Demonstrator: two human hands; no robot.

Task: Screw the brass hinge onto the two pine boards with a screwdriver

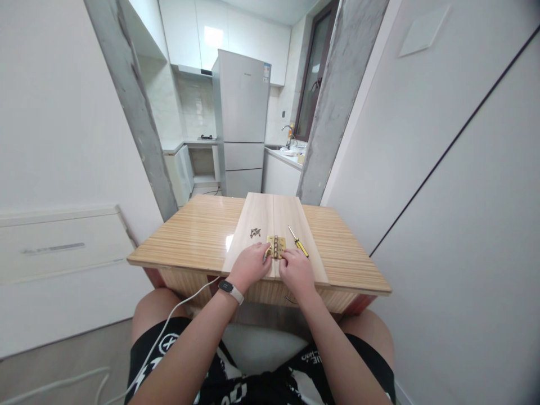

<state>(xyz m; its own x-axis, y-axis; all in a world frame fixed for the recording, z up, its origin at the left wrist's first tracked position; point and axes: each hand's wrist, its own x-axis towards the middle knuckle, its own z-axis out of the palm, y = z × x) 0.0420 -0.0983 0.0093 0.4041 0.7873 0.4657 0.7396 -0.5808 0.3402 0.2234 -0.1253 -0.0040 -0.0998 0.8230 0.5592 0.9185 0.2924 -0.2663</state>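
a brass hinge [275, 247] is touched at its near edges by the fingers of both hands, left [252, 264] and right [296, 271], over two pale boards laid side by side on a wood-grain table. the left hand is partly curled, its fingertips set against the left leaf; whether anything is pinched in it cannot be told. the right hand is loosely bent, its fingertips set at the right leaf, and its grip cannot be told either. the hinge is laid open and flat across the seam between the boards [260, 216]. a small pile of screws [255, 232] is seen on the left board, beyond the left hand. a yellow and black screwdriver [299, 242] is laid on the right board, just beside the right hand, its tip pointed away from the person. a smartwatch [231, 291] is worn on the left wrist. beyond the table [202, 220], a silver refrigerator [243, 112] is flanked by kitchen counters.
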